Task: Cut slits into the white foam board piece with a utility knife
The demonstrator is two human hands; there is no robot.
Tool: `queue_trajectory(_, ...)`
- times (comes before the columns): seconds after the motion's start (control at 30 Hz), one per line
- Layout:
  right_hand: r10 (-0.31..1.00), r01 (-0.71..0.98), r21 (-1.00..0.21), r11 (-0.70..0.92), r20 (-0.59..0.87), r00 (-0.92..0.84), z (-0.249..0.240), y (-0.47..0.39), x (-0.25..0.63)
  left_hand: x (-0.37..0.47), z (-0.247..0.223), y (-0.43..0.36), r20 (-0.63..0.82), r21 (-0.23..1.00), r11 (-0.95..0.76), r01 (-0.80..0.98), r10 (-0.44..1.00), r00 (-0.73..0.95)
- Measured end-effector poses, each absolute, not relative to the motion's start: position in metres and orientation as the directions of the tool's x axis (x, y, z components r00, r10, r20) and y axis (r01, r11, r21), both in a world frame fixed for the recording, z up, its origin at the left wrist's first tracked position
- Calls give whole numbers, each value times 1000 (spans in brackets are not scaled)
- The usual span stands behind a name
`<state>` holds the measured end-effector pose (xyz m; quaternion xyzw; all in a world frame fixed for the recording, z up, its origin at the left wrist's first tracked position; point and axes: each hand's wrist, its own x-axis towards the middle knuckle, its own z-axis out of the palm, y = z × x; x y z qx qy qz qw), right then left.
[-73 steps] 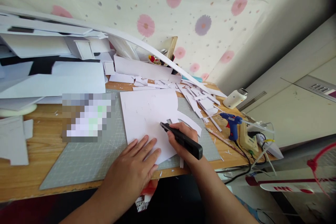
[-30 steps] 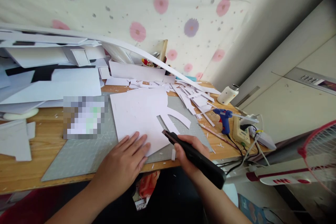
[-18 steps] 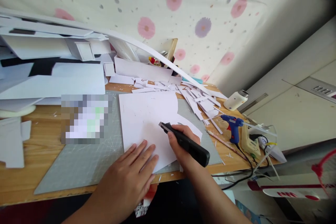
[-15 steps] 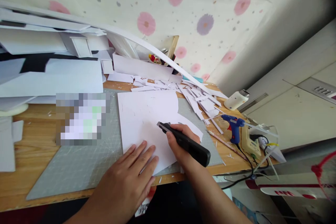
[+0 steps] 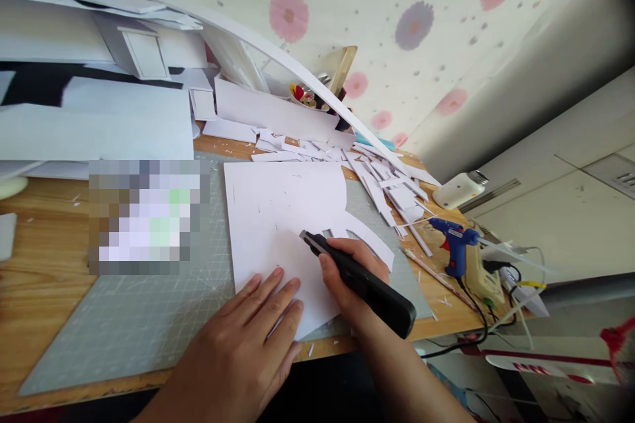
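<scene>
A white sheet of board (image 5: 282, 205) with small pencil marks lies on the grey cutting mat (image 5: 149, 324). My left hand (image 5: 253, 334) rests flat on its lower left part, fingers stretched out. My right hand (image 5: 350, 271) is closed around a black utility knife (image 5: 370, 287). The knife's tip points left and is at the middle of the sheet; whether it touches the surface I cannot tell. To the right of the sheet lies a curved white cut piece (image 5: 372, 241) with openings in it, partly hidden by my right hand.
White offcuts (image 5: 391, 188) are heaped behind the mat. At right are a blue glue gun (image 5: 456, 244) with its cord, a power strip (image 5: 483, 277), a white bottle (image 5: 459, 190) and a pencil (image 5: 439, 277). White boards (image 5: 124, 112) are stacked at left, near a blurred-out object (image 5: 153, 225).
The view has shifted and come slightly closer. My left hand stays flat on the sheet; the knife in my right hand remains near the same area, its handle a little lower.
</scene>
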<state>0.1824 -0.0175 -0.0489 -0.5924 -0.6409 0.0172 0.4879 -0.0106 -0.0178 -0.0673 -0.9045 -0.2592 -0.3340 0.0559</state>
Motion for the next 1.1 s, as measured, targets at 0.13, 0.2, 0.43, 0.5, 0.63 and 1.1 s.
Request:
queue_trajectory(0.13,771,744,-597,300,610,179,-49,-17,182,-12,-68,-18,625,71,-859,507,434,649)
queue_trajectory(0.2,770,740,-599,306,613,178,-49,-16,182,-13,-68,-18,627,69,-862,503,429,650)
queue_trajectory(0.43,788,729,-602,324,599,144,-50,-17,182,-11,-68,-16,636,57,-863,503,420,648)
queue_trajectory(0.5,788,737,-581,344,606,110,-50,-17,183,-11,-68,-16,628,66,-862,502,427,651)
queue_trajectory(0.63,782,754,-542,372,621,61,-51,-18,184,-11,-71,-18,614,109,-854,508,460,641)
queue_trajectory(1.1,805,779,-524,345,592,42,-53,-41,184,-11,-76,-20,591,98,-854,511,463,661)
